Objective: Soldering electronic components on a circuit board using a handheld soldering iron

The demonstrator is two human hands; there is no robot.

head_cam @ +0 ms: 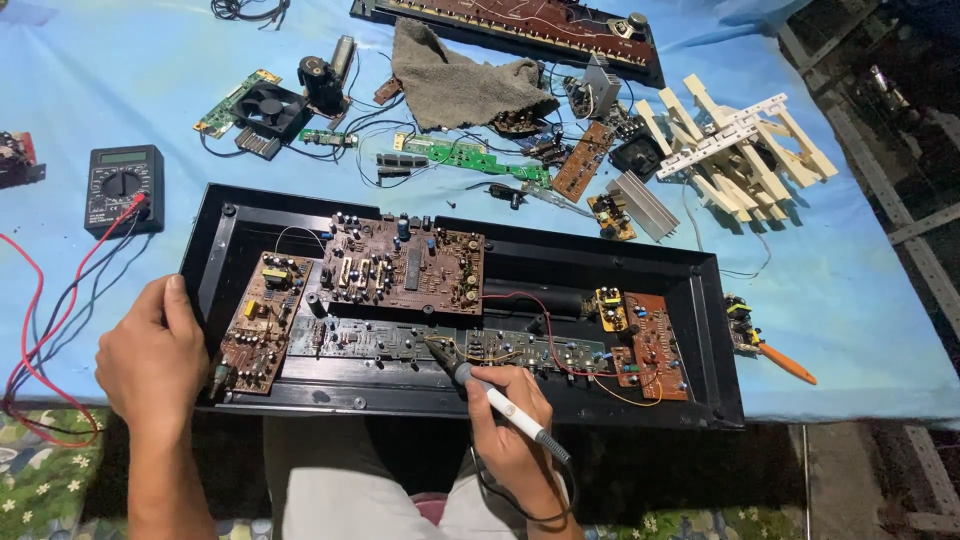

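Right hand point(510, 420) closed around a soldering iron point(500, 400), held pen-style; tip rests on the long green board point(400, 340) just ahead of the knuckles. Left hand point(152, 355) lies half-open, fingers curled against the left end of the black case point(215, 260), gripping nothing else. Brown circuit board point(405, 262) sits farther forward inside the case. Multimeter point(122, 186) beyond the left hand, red lead point(40, 310) trailing beside it. Grey rag point(455, 82) far ahead.
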